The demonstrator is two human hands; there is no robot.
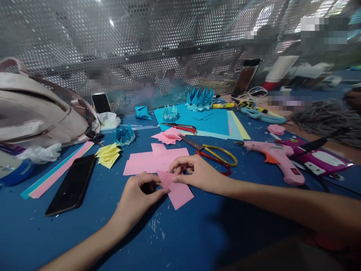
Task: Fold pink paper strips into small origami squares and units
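A small pink paper piece (166,178) with a folded point is pinched between my two hands over the blue table. My left hand (141,192) grips its lower left edge with thumb and fingers. At its upper right edge, my right hand (194,173) closes thumb and fingertips on the same piece. Another pink paper square (181,195) shows just below and behind it; whether the two are joined I cannot tell. Beyond my hands lie pink paper strips (141,162) and a stack of folded pink pieces (168,135). Scissors (217,154) with yellow and red handles rest past my right hand.
A pink glue gun (276,154) lies at right, a black phone (72,184) at left. Folded yellow papers (108,155), blue paper crowns (200,98), a red cutter (180,127) and coloured sheets (220,122) sit farther back. A pale backpack (39,109) stands at far left before a perforated metal panel (141,49).
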